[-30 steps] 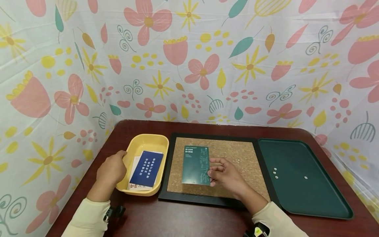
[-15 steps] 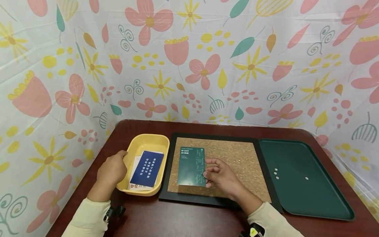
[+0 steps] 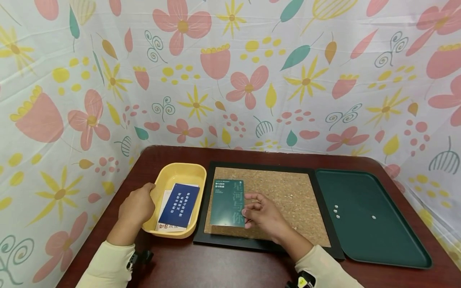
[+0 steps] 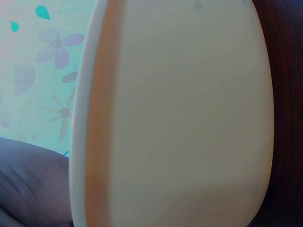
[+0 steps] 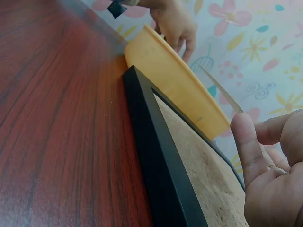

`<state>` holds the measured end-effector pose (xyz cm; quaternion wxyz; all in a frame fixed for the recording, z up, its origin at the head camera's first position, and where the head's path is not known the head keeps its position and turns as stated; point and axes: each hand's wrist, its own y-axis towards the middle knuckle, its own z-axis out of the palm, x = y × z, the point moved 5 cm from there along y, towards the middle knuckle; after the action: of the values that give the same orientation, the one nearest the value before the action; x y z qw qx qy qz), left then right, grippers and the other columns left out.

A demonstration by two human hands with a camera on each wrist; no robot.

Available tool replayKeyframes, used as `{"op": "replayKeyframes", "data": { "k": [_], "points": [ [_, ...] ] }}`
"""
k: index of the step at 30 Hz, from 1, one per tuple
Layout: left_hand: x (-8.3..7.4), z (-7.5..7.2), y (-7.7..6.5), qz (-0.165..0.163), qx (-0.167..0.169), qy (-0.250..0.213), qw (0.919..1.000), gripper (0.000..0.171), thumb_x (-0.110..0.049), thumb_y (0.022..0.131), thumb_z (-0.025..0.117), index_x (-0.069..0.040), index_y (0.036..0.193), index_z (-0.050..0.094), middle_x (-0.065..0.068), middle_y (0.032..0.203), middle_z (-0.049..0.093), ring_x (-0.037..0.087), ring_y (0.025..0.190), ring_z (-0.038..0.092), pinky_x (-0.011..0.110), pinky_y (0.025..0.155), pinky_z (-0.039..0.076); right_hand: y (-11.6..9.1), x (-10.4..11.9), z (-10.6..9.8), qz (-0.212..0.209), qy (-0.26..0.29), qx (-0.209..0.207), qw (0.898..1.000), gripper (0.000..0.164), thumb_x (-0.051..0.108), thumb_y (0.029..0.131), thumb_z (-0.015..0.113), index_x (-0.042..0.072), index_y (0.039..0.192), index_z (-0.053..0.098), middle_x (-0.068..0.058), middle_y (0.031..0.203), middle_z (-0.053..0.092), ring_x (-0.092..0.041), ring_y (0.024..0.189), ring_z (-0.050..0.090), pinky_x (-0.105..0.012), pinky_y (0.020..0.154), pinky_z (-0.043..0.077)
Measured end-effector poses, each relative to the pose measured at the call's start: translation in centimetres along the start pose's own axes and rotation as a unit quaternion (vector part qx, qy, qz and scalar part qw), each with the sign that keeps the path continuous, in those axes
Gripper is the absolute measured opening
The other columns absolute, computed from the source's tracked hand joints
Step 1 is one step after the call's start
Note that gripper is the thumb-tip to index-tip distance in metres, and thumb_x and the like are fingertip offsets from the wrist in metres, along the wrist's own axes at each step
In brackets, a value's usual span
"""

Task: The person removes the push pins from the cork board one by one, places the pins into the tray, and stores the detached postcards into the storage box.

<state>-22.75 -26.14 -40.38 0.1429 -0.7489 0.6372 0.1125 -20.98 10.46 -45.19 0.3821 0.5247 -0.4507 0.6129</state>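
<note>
A green card (image 3: 227, 203) with pale lettering is pinched by its right edge between the thumb and fingers of my right hand (image 3: 264, 216). It is held above the left part of a black-framed cork board (image 3: 288, 196); in the right wrist view the card (image 5: 221, 90) shows edge-on, apart from the board. My left hand (image 3: 137, 204) grips the left rim of a yellow plastic basin (image 3: 176, 170), its fingers bent over the rim. Inside the basin a blue card (image 3: 179, 206) with white writing lies on top of paler cards (image 3: 169, 229), which it partly hides.
To the right of the board lies a dark green tray (image 3: 381, 240) with several small pale round pieces (image 3: 337, 212) on it. A flower-patterned curtain (image 3: 230, 80) stands behind and to the left of the dark red table (image 3: 216, 264).
My right hand has moved to the left with the green card, from over the board's middle towards the basin. The left hand keeps its grip on the basin's rim.
</note>
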Motion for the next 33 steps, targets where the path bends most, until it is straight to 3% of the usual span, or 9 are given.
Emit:
{"op": "replayKeyframes", "data": {
  "k": [9,15,33],
  "points": [
    [0.1,0.1,0.1,-0.004,-0.003,0.004,1.0,0.047,-0.001,0.096,0.051,-0.002,0.143,0.053,0.029,0.124,0.064,0.038,0.093,0.066,0.056,0.072,0.053,0.5,0.0,1.2,0.0,0.005,-0.001,1.0,0.054,-0.002,0.096,0.066,0.0,0.145,0.044,-0.023,0.115,0.061,-0.025,0.082,0.064,-0.035,0.068,0.059],
    [0.1,0.2,0.1,-0.009,0.004,0.006,0.9999,0.048,0.0,0.096,0.052,-0.003,0.144,0.053,0.029,0.124,0.064,0.037,0.091,0.066,0.054,0.068,0.053,0.7,0.2,2.0,-0.004,0.009,0.004,1.0,0.053,-0.002,0.096,0.066,-0.001,0.145,0.044,-0.023,0.115,0.061,-0.025,0.081,0.064,-0.037,0.068,0.059],
    [0.0,0.1,0.0,-0.013,0.009,0.001,0.9999,0.049,0.001,0.096,0.054,-0.002,0.144,0.051,0.029,0.123,0.063,0.035,0.088,0.065,0.053,0.068,0.054,1.4,-0.2,2.9,-0.004,0.021,0.003,1.0,0.052,-0.002,0.096,0.066,-0.001,0.143,0.045,-0.021,0.111,0.061,-0.025,0.079,0.064,-0.035,0.067,0.059]
  ]
}}
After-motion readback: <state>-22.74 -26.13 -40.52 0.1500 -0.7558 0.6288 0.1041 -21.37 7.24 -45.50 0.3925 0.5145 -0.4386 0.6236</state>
